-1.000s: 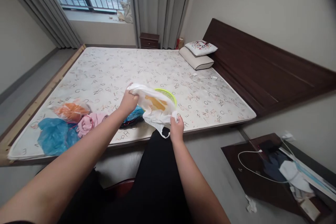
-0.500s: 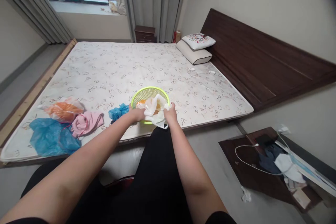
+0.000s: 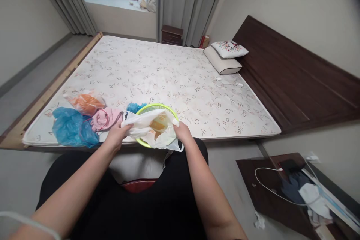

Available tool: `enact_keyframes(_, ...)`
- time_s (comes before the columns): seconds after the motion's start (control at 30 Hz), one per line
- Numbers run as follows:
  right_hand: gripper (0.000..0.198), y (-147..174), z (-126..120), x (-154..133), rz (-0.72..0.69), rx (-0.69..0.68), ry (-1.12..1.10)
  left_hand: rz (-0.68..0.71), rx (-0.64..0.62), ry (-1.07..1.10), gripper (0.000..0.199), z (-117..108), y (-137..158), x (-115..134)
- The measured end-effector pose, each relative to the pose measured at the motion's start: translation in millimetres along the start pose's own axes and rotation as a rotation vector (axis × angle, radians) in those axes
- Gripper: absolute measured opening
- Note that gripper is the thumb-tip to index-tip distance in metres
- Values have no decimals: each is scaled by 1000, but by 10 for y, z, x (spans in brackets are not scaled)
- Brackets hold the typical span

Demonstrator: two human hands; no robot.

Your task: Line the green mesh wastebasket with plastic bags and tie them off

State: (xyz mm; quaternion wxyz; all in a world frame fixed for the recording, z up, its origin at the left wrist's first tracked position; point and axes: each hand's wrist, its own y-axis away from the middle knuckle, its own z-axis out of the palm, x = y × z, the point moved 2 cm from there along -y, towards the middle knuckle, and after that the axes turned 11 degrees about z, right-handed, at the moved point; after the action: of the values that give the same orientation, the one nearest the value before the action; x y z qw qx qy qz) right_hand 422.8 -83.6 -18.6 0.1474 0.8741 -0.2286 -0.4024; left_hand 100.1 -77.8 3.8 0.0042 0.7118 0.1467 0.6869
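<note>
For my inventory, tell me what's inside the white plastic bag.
Something yellowish-brown shows within the white plastic bag, between the left hand and right hand. I can't tell what it is; the bag's sides hide anything deeper.

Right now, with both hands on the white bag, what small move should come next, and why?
Probably ease the white bag wider: left hand and right hand already grip opposite sides, yet its folds seem to partly cover the yellow-brown stuff and cross the front of the basket.

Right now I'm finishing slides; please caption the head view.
Left hand and right hand hold a white bag open over a green basket.
</note>
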Motion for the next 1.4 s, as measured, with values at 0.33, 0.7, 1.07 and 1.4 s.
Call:
enact_keyframes(0.33,72,274,-69,183,232,-162,-511,-234,-181,389,48,-151,296,-41)
enact_keyframes(0.7,36,311,-4,543,220,-182,-663,-284,-250,353,35,-252,276,-592)
enact_keyframes(1.07,37,-111,199,443,83,245,-314,32,57,-103,61,-323,-167,-937)
enact_keyframes(1.4,59,199,-53,264,-664,351,84,744,-432,-656,70,-466,-92,-151)
